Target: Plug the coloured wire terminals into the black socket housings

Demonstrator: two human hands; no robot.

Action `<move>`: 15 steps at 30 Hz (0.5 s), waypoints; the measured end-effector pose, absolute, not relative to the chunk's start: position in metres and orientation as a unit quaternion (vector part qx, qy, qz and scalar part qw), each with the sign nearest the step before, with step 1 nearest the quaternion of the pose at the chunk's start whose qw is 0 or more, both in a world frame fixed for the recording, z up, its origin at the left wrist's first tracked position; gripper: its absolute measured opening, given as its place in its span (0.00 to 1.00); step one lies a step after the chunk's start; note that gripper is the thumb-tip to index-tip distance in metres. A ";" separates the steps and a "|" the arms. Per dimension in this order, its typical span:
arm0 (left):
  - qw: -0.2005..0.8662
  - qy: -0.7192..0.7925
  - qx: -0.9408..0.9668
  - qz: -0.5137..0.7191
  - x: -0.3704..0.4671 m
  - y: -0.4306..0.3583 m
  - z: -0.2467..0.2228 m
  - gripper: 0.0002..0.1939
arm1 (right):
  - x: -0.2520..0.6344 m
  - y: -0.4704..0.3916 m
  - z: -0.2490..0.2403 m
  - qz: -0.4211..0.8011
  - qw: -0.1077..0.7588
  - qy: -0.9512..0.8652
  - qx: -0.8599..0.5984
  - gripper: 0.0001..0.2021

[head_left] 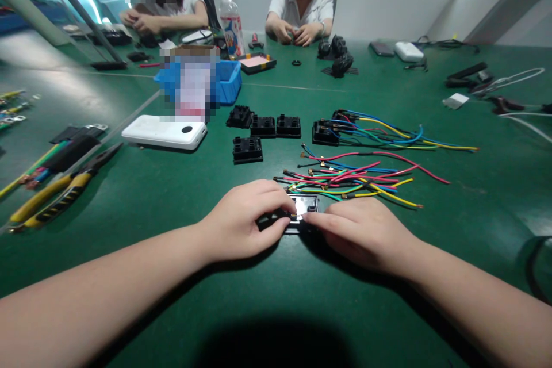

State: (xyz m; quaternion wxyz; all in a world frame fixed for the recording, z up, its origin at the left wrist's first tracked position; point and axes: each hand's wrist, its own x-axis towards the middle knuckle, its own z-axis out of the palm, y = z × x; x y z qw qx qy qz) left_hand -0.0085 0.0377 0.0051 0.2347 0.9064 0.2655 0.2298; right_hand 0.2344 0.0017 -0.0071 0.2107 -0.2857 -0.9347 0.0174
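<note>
A black plastic socket housing (308, 202) lies on the green table between my two hands. My left hand (248, 215) grips its left side, thumb and index finger closed together over a small brass-coloured part. From the right, my right hand (366, 233) reaches in with its index fingertip at the middle of the housing. Its other fingers are curled under, and what they may hold is hidden. Just beyond the hands lies a loose bundle of red, yellow, green and blue wires (353, 175) with metal terminals on their ends.
Several similar black housings (248, 149) stand farther back, and a wired housing (325, 132) trails leads rightward. At left are yellow-black pliers (64, 195) and a white power bank (164, 131). A blue bin (230, 81) and a bottle (232, 26) stand behind. Two people sit opposite.
</note>
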 end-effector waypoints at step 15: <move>0.100 0.171 0.949 0.245 -0.019 0.048 0.001 0.09 | 0.233 0.001 -0.006 0.026 0.219 -0.933 -0.285 0.13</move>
